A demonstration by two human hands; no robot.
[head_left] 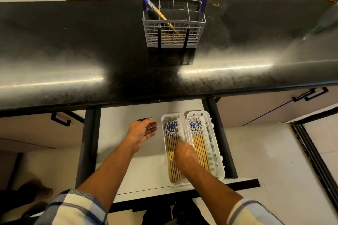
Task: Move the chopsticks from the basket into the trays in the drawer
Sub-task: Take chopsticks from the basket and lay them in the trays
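A grey cutlery basket [173,22] with a purple handle stands on the black counter. A pair of chopsticks [157,10] with blue-patterned tops leans in it. Below, the open drawer [128,115] holds two white trays side by side. The left tray [163,120] carries several chopsticks [171,128], and so does the right tray [214,142], whose chopsticks [198,139] lie lengthwise. My right hand [184,155] is pressed down on the left tray's chopsticks with its fingers curled under and blurred. My left hand [140,131] hovers open just left of that tray, holding nothing.
The black counter [91,51] overhangs the back of the drawer. Dark drawer rails [221,133] run along both sides. Cabinet fronts with black handles [311,95] flank the drawer. The drawer floor left of the trays is bare white.
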